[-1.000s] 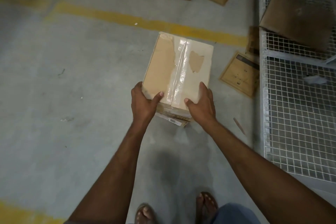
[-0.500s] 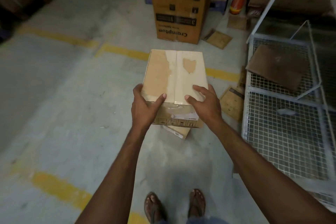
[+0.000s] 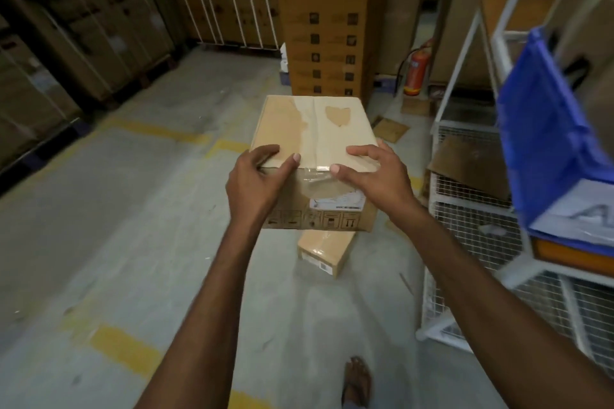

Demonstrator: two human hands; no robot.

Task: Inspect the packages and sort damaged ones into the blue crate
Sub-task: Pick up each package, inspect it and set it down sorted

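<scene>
I hold a brown cardboard package point(image 3: 315, 129) in front of my chest, level, with both hands on its near top edge. Its top skin is torn in patches and clear tape runs down the middle seam. My left hand point(image 3: 255, 179) grips the near left corner; my right hand point(image 3: 375, 173) grips the near right corner. A second, smaller package point(image 3: 325, 249) lies on the floor below it. A blue container point(image 3: 545, 129) sits on the white rack at the right, blurred; whether it is the crate I cannot tell.
A white wire-mesh rack point(image 3: 471, 229) stands at the right with flat cardboard on it. A tall carton stack point(image 3: 327, 20) rises straight ahead, a red fire extinguisher point(image 3: 415, 70) beside it. Wrapped pallets point(image 3: 66, 43) line the left. Yellow lines mark the concrete floor point(image 3: 116, 209).
The package has risen from near the floor to chest height in both hands. The view has tilted up, bringing the stack, pallets and blue container into sight.
</scene>
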